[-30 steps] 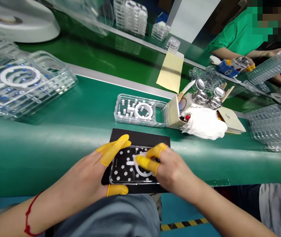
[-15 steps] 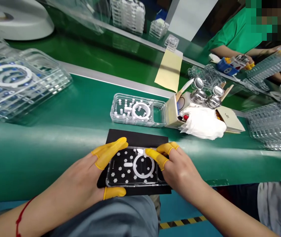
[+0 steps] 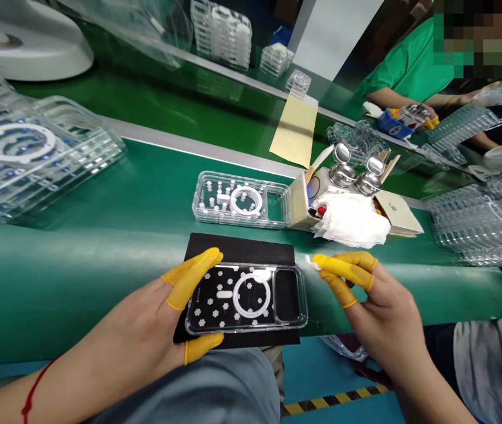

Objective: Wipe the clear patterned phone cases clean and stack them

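The left hand (image 3: pixel 131 312) is gripping a clear plastic phone case (image 3: pixel 246 300) holding a white ring (image 3: pixel 252 295), its yellow-capped fingers (image 3: pixel 191 278) pressed together across the upper left corner and the thumb against the lower edge, on a black rectangular mat (image 3: pixel 242 252). Just right of the mat, the right hand (image 3: pixel 381 306) is carrying a small white scrap (image 3: pixel 311 262) at one yellow-capped fingertip (image 3: pixel 334 265), fingers slightly spread, apart from the case.

Green-matted workbench (image 3: pixel 78 282), teal floor (image 3: pixel 343 413) with black-and-yellow hazard tape (image 3: pixel 334 399), apparently a white pillar (image 3: pixel 334 29) beyond
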`<state>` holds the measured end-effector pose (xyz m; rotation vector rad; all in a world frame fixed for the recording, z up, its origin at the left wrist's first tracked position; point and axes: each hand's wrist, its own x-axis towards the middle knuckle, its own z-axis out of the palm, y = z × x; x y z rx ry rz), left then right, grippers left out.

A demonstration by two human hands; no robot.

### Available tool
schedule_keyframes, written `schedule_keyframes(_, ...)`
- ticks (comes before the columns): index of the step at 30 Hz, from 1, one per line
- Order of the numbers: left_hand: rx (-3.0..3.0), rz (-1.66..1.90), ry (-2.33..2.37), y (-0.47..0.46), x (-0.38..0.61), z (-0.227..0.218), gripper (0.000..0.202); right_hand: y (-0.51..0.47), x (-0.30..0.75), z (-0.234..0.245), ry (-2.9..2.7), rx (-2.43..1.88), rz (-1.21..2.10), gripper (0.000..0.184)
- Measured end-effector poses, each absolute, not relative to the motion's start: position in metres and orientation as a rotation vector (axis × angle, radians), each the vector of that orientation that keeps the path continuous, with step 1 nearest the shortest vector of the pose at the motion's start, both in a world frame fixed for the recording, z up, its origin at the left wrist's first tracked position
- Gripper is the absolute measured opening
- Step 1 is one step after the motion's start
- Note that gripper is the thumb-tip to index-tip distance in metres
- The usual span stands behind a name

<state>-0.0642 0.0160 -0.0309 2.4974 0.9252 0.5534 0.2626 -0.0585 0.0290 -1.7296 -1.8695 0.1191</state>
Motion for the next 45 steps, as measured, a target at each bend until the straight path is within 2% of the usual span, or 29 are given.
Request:
schedule_keyframes(2, 2.487, 0.585, 0.937, 0.023, -0.061, -0.018, 0.075, -0.058, 0.262, 0.031, -1.64, -1.749, 0.167, 0.014)
schedule_keyframes(4, 2.448, 0.56, 1.012, 0.033, -0.056, -0.004, 0.056, -0.055, 0.258, 0.032, -1.468, -1.741, 0.161, 0.018)
schedule_keyframes(6, 2.449, 0.501, 1.115, 0.042, -0.051, 0.005, 0.046, -0.047, 0.25, 0.032, -1.439, -1.695, 0.144, 0.02)
schedule_keyframes(8, 2.5, 0.456, 1.109, 0.045, -0.049, 0.005, 0.052, -0.035, 0.239, 0.028, -1.587, -1.618, 0.148, 0.017)
schedule_keyframes(12, 2.533, 0.421, 0.909, 0.036, -0.058, -0.01, 0.106, -0.019, 0.203, 0.005, -1.993, -1.509, -0.04, 0.023)
schedule_keyframes(14, 2.488, 0.404, 0.897, 0.03, -0.065, -0.017, 0.115, -0.022, 0.181, -0.007, -2.107, -1.453, -0.119, 0.031)
schedule_keyframes(18, 2.388, 0.459, 0.882, 0.026, -0.074, -0.024, 0.119, -0.038, 0.161, -0.016, -2.288, -1.149, 0.075, 0.036)
schedule_keyframes(23, 2.324, 0.508, 0.882, 0.025, -0.078, -0.032, 0.12, -0.038, 0.174, -0.013, -2.234, -1.362, -0.088, 0.039)
schedule_keyframes(27, 2.335, 0.523, 0.85, 0.025, -0.078, -0.034, 0.122, -0.03, 0.157, -0.012, -2.301, -1.193, 0.097, 0.033)
schedule_keyframes(30, 2.334, 0.507, 0.866, 0.025, -0.078, -0.034, 0.134, -0.025, 0.141, -0.013, -2.293, -1.267, 0.018, 0.037)
schedule_keyframes(34, 2.308, 0.506, 0.912, 0.023, -0.077, -0.034, 0.13, -0.024, 0.141, -0.014, -2.325, -1.144, 0.184, 0.034)
schedule_keyframes(39, 2.272, 0.526, 0.913, 0.022, -0.076, -0.035, 0.154, -0.01, 0.14, -0.009, -2.343, -1.227, 0.028, 0.039)
schedule_keyframes(41, 2.238, 0.541, 0.923, 0.022, -0.075, -0.034, 0.151, -0.008, 0.137, -0.006, -2.372, -1.161, 0.083, 0.038)
schedule_keyframes(43, 2.245, 0.536, 0.91, 0.023, -0.074, -0.032, 0.142, -0.01, 0.142, -0.005, -2.407, -1.069, 0.203, 0.037)
schedule_keyframes(45, 2.289, 0.502, 0.888, 0.024, -0.074, -0.031, 0.133, -0.015, 0.16, -0.004, -2.418, -1.058, 0.187, 0.035)
